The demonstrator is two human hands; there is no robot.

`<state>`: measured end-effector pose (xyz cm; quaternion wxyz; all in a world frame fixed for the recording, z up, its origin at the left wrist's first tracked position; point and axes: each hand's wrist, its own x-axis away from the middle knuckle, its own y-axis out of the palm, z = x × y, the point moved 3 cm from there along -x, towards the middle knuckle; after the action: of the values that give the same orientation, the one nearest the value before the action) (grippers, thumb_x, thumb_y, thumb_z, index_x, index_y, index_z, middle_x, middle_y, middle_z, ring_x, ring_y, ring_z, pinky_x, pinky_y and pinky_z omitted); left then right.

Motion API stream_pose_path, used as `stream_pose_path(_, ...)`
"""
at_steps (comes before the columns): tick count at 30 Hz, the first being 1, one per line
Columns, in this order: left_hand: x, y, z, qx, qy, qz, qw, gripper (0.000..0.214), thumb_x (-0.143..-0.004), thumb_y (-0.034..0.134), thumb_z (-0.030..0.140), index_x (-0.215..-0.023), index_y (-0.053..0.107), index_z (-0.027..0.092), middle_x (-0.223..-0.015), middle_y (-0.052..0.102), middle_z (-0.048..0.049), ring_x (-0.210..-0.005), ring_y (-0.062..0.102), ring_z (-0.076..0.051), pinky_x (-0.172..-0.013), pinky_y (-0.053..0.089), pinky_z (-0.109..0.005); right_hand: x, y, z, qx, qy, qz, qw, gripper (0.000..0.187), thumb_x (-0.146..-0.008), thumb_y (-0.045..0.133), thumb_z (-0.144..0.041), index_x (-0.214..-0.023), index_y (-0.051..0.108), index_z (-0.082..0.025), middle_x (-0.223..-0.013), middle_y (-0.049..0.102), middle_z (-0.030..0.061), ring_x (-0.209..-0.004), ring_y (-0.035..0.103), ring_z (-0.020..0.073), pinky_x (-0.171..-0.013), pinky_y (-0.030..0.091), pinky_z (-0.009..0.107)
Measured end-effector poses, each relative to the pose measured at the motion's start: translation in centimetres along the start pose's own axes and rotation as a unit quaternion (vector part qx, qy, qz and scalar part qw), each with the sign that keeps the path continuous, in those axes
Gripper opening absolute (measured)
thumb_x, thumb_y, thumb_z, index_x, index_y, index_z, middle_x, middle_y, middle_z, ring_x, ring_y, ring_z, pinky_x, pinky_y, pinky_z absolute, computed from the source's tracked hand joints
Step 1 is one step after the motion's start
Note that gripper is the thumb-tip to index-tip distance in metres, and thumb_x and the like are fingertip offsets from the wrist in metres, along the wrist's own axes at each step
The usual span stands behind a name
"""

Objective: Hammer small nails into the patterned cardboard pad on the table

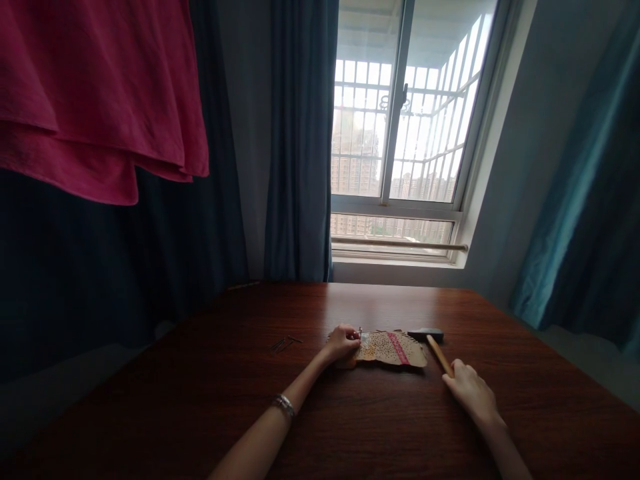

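Note:
My left hand point(343, 343) is closed in a pinch on a nail point(360, 332), which stands upright over the left part of a cardboard piece point(415, 355). The cardboard is tan, dotted with many small dark holes, and crossed by a red-pink stripe. A hammer point(440, 357) is in my right hand point(470, 390), fingers wrapped round its light wooden handle. Its dark head is just beyond the right end of the cardboard, low over the table; whether it touches the wood I cannot tell. Several loose nails point(286, 343) lie to the left of my left hand.
The reddish-brown wooden table point(240, 400) reaches back to the wall under a barred window point(395, 133). Dark blue curtains point(300, 167) hang at both sides. A pink cloth point(100, 100) hangs at the upper left.

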<state>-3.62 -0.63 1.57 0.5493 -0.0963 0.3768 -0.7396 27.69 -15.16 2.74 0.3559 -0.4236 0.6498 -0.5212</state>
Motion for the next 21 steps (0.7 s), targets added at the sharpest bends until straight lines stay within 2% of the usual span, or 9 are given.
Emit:
stream_pose_path(4, 0.0, -0.1, 0.1, -0.005, 0.002, 0.006, 1.000, 0.023, -0.067, 0.061, 0.033, -0.078, 0.072, 0.015, -0.079, 0.069, -0.0034, -0.076, 0.058, -0.016, -0.066, 0.040, -0.022, -0.1, 0.3, -0.7, 0.023, -0.020, 0.005, 1.000, 0.028, -0.088, 0.033, -0.034, -0.096, 0.052, -0.015, -0.096, 0.061, 0.0182, -0.093, 0.064, 0.0329, -0.074, 0.046, 0.041)
stream_pose_path(8, 0.0, -0.2, 0.0, -0.006, 0.005, 0.009, 1.000, 0.025, -0.066, 0.062, 0.035, -0.078, 0.072, 0.016, -0.080, 0.069, -0.0036, -0.078, 0.058, -0.017, -0.067, 0.040, -0.023, -0.3, 0.2, -0.7, 0.000, -0.014, 0.022, 1.000, 0.029, -0.089, 0.032, -0.033, -0.099, 0.052, -0.015, -0.098, 0.060, 0.0198, -0.088, 0.065, 0.0327, -0.070, 0.047, 0.040)
stream_pose_path(11, -0.1, 0.0, -0.2, 0.000, 0.000, 0.001, 1.000, 0.026, -0.066, 0.061, 0.036, -0.080, 0.072, 0.016, -0.080, 0.069, -0.0036, -0.078, 0.058, -0.017, -0.068, 0.040, -0.023, -0.7, -0.5, -0.9, -0.070, -0.006, 0.070, 0.995, 0.032, -0.088, 0.033, -0.035, -0.106, 0.050, -0.014, -0.101, 0.059, 0.0203, -0.088, 0.064, 0.0312, -0.070, 0.047, 0.039)
stream_pose_path(14, -0.1, 0.1, -0.5, 0.006, -0.007, 0.001, 1.000, 0.027, -0.066, 0.060, 0.036, -0.081, 0.072, 0.015, -0.081, 0.069, -0.0034, -0.077, 0.059, -0.017, -0.067, 0.040, -0.023, -0.9, -1.7, -2.1, -0.225, -0.015, 0.086, 0.971, 0.030, -0.083, 0.040, -0.034, -0.104, 0.050, -0.014, -0.094, 0.060, 0.0157, -0.079, 0.063, 0.0248, -0.066, 0.047, 0.033)
stream_pose_path(16, -0.2, 0.2, -0.7, 0.010, -0.014, 0.000, 1.000, 0.027, -0.067, 0.060, 0.035, -0.081, 0.072, 0.015, -0.081, 0.069, -0.0033, -0.076, 0.059, -0.017, -0.067, 0.040, -0.023, -0.8, -2.5, -3.4, -0.381, -0.025, 0.035, 0.924, 0.027, -0.080, 0.044, -0.034, -0.099, 0.051, -0.017, -0.083, 0.060, 0.0085, -0.057, 0.057, 0.0160, -0.051, 0.043, 0.027)
stream_pose_path(18, -0.2, 0.3, -0.7, 0.016, -0.015, -0.002, 1.000, 0.027, -0.066, 0.060, 0.034, -0.081, 0.072, 0.015, -0.081, 0.069, -0.0037, -0.075, 0.059, -0.017, -0.066, 0.040, -0.023, -0.2, -3.1, -5.1, -0.527, -0.029, -0.054, 0.847, 0.027, -0.077, 0.048, -0.038, -0.096, 0.050, -0.018, -0.071, 0.056, 0.0010, -0.039, 0.042, 0.0080, -0.037, 0.032, 0.022)
stream_pose_path(21, -0.2, 0.3, -0.7, 0.023, -0.006, 0.001, 1.000, 0.026, -0.066, 0.061, 0.034, -0.079, 0.072, 0.014, -0.081, 0.069, -0.0042, -0.074, 0.059, -0.016, -0.065, 0.040, -0.023, 1.2, -3.6, -7.6, -0.652, -0.039, -0.176, 0.736, 0.032, -0.068, 0.063, -0.041, -0.086, 0.051, -0.018, -0.065, 0.051, -0.0031, -0.035, 0.033, 0.0019, -0.033, 0.023, 0.017)
